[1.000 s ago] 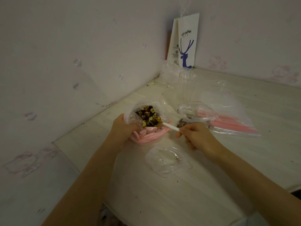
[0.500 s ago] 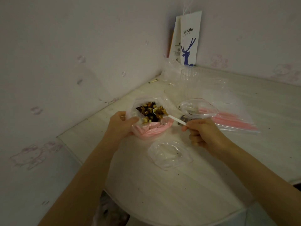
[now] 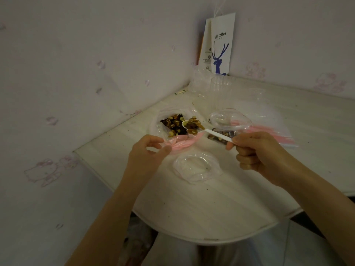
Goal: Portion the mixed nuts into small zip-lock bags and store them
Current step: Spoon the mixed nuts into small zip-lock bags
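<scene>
Closest to me, the pale bench curves round in front of the person, both bare forearms reaching over it. Just past the edge, between the 2 hands, an empty bag lies flat with its mouth gaping.

The left hand has its thumb and forefinger closed in a pinch on the pink zip rim of the nut bag, holding the mouth wide. Inside, the nuts sit in a dark and golden heap towards the bag's far side.

The right hand has its fingers curled round the handle of a white spoon. The spoon's bowl is heaped with nuts and hangs over the right rim of the nut bag, just clear of the heap.

Beyond the spoon handle a second bag stands puffed open, with a few dark nuts showing below it; I cannot tell whether they are inside it. It rests on a flat stack of bags with pink zips, which runs off to the right.

Farther back, crumpled clear plastic lies in the corner. Behind it a white paper bag printed with a blue deer leans on the wall.
</scene>
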